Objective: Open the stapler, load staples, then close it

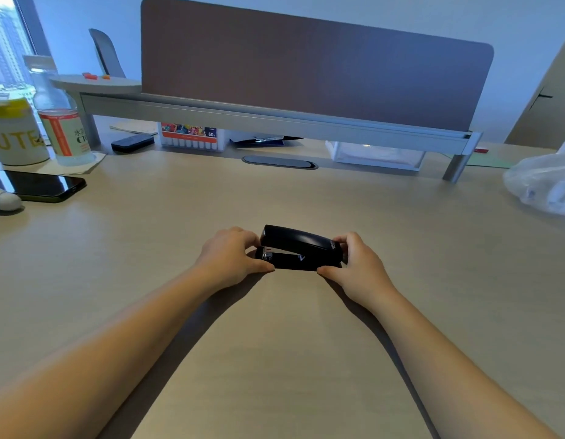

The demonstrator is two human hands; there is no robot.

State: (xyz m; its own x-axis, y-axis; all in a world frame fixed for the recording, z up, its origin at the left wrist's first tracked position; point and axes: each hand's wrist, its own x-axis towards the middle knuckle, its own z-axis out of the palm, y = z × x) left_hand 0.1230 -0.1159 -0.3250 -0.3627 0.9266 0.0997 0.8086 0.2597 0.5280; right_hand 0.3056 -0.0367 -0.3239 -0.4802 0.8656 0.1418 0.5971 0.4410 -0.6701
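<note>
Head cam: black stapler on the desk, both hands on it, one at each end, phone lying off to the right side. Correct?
Not quite. The head view shows the phone on the left side of the desk, not the right. The rest holds: the black stapler sits on the desk with the left hand at one end and the right hand at the other.

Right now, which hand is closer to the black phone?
Left. The left hand holds the stapler's front end, on the side toward the phone; the right hand holds the far end, farther away.
</note>
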